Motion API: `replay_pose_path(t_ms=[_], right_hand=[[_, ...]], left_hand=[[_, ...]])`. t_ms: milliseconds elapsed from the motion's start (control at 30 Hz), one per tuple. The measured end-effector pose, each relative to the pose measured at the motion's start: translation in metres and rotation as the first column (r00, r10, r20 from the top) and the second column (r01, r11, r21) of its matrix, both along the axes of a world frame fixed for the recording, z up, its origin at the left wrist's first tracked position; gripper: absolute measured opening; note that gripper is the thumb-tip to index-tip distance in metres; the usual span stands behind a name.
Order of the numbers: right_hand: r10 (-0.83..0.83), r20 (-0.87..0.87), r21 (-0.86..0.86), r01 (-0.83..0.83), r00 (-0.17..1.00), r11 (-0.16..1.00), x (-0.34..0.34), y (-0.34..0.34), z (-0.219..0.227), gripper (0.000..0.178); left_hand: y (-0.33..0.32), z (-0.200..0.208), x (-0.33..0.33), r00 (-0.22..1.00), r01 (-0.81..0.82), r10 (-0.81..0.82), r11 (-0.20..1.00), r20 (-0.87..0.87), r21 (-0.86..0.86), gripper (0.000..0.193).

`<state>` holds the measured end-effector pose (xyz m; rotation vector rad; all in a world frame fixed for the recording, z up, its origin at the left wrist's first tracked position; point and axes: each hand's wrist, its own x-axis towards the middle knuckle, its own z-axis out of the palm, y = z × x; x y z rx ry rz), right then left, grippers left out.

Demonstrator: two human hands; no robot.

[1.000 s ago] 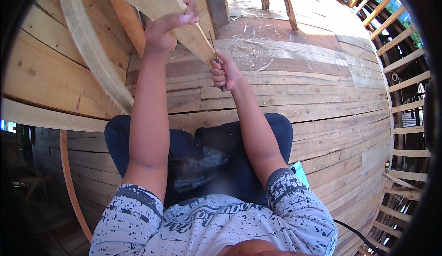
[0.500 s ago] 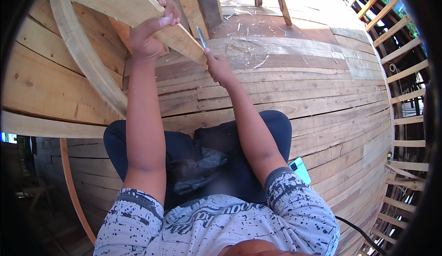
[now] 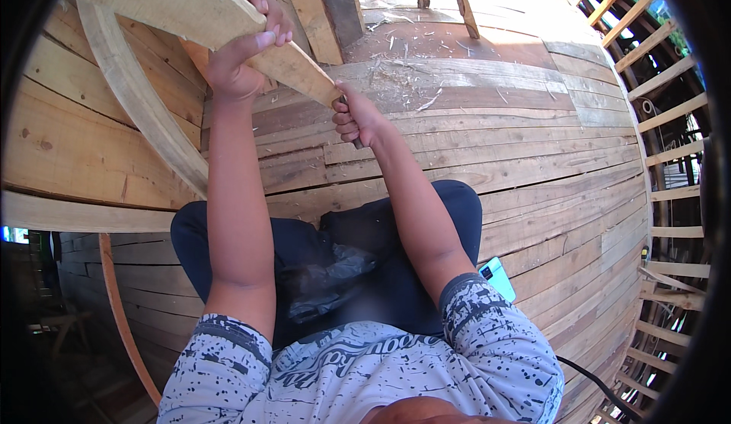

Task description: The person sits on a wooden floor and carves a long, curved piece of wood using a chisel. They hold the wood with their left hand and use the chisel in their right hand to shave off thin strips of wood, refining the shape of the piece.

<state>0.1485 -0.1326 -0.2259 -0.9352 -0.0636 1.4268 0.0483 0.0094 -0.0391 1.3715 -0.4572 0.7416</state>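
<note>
Plank [image 3: 190, 12] at 11 o'clock, prob. stiff, fairly light; best held by its edges. L hand [image 3: 250, 43] wraps 1 edge; R hand [image 3: 356, 115], nr 12 o'clock, fisted round tool handle [image 3: 358, 144], other end hidden.

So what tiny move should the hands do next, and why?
Perhaps ease the right hand a little along the board while the left hand steadies it: the right fist grips a dark handle at the board's near end, the left clasps farther along, and shavings lie on the floor.
</note>
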Motion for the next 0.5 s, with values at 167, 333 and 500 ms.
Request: replay_pose_path(t_ms=[167,333,500], right_hand=[[0.079,-0.157,0.191,-0.048,0.984,0.980,0.005,-0.002,-0.011,0.055],[0.095,-0.173,0.399,-0.019,0.980,0.917,-0.001,0.000,-0.002,0.056],[-0.186,0.106,-0.025,0.189,0.977,0.982,0.006,0.001,-0.017,0.057]], left_hand=[[0.000,0.001,-0.001,1.000,0.027,-0.027,1.000,-0.005,-0.009,0.031],[0.009,0.000,-0.001,1.000,0.016,-0.016,1.000,0.002,-0.011,0.030],[0.013,-0.001,-0.004,1.000,0.003,-0.002,1.000,0.019,-0.017,0.030]])
